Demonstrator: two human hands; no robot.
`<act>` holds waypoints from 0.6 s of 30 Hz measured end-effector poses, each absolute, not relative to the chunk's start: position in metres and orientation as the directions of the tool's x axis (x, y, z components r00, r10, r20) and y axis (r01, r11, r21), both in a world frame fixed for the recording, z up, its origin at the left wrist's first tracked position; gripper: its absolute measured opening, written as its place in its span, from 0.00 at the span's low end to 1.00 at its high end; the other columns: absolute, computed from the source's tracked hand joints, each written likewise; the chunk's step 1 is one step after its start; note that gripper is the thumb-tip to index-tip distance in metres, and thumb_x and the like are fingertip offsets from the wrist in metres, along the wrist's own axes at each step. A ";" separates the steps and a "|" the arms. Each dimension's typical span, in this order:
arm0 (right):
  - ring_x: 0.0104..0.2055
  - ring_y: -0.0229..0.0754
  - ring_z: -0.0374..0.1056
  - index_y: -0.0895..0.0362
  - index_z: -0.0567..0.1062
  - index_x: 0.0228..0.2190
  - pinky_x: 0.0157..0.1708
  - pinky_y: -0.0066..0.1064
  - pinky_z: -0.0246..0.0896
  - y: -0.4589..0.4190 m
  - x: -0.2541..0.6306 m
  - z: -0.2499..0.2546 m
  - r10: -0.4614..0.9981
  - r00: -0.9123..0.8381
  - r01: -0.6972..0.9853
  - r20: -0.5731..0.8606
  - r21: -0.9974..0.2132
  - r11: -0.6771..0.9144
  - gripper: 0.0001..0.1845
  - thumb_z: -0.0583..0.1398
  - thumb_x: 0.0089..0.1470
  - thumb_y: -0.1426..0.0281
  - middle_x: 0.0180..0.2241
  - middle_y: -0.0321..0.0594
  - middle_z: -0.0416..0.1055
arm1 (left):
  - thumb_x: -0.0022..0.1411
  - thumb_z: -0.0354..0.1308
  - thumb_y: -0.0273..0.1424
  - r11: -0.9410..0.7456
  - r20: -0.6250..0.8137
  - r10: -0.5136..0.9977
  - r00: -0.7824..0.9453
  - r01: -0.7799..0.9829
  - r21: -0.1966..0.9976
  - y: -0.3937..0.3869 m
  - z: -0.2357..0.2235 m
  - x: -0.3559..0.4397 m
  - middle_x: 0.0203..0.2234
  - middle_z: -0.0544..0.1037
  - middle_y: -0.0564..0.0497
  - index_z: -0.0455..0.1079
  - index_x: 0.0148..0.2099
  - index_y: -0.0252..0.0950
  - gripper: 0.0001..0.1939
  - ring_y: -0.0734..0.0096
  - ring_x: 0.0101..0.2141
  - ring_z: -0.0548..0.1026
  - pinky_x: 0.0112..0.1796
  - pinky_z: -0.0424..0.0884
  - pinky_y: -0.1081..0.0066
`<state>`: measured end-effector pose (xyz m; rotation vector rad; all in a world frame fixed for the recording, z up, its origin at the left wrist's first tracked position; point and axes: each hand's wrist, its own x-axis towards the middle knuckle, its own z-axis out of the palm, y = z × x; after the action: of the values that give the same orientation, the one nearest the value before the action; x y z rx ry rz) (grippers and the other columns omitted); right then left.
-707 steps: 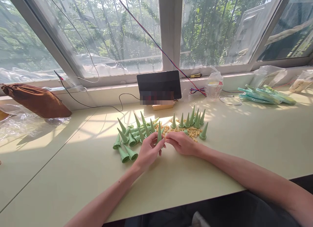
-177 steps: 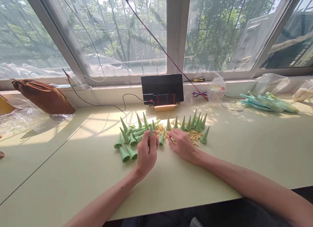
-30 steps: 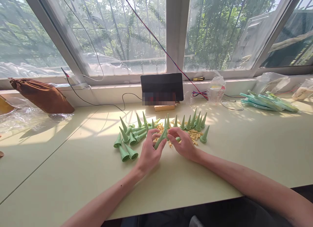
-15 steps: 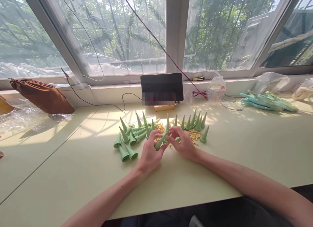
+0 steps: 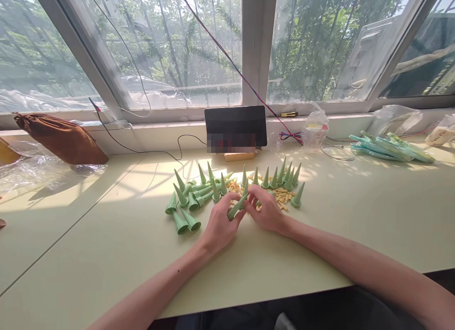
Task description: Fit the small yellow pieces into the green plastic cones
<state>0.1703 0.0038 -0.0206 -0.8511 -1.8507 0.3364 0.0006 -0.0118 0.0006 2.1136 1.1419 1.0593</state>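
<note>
My left hand is closed around a hollow green plastic spike, held tilted with its narrow end up and to the right. Against that spike's upper part, my right hand has thumb and fingers pinched together; whatever they grip is hidden. Just behind the hands stands another green spike. Small yellowish pegs lie in a loose heap beside and behind my right hand. Several green spikes stand or lie to the left, some on their sides with the wide open end showing.
More spikes stand upright behind the pegs, with one spike at the right. At the back are a black tablet on a small box, a plastic bag and teal packets. A brown pouch lies far left.
My left hand and the held spike have shifted slightly to the right. The fingers of my right hand have drawn in closer around the spike's upper end.
</note>
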 end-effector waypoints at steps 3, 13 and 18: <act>0.25 0.35 0.66 0.54 0.62 0.32 0.23 0.26 0.62 0.004 0.170 -0.021 0.691 -0.205 0.413 0.693 -0.579 0.703 0.05 0.56 0.59 0.71 0.28 0.34 0.64 | 0.64 0.56 0.31 -0.523 0.399 0.851 0.342 0.469 0.712 -0.012 0.001 0.000 0.41 0.77 0.50 0.66 0.47 0.39 0.09 0.71 0.32 0.76 0.34 0.71 0.72; 0.23 0.35 0.66 0.55 0.66 0.36 0.23 0.26 0.61 0.003 0.169 -0.020 0.731 -0.172 0.433 0.661 -0.615 0.659 0.03 0.57 0.59 0.69 0.25 0.33 0.68 | 0.66 0.53 0.34 -0.506 0.410 0.862 0.297 0.500 0.702 -0.010 0.000 -0.002 0.39 0.77 0.49 0.67 0.46 0.38 0.08 0.70 0.30 0.76 0.29 0.68 0.73; 0.23 0.35 0.64 0.55 0.67 0.36 0.24 0.27 0.60 0.004 0.170 -0.021 0.726 -0.163 0.458 0.668 -0.600 0.656 0.03 0.57 0.59 0.69 0.23 0.32 0.67 | 0.66 0.53 0.34 -0.514 0.425 0.857 0.290 0.521 0.682 -0.010 -0.001 -0.001 0.35 0.76 0.50 0.67 0.45 0.38 0.08 0.74 0.26 0.72 0.25 0.63 0.75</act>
<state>0.1698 0.0040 -0.0212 -0.9473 -1.8066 0.3137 -0.0010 -0.0102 -0.0008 2.1508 1.2353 1.1012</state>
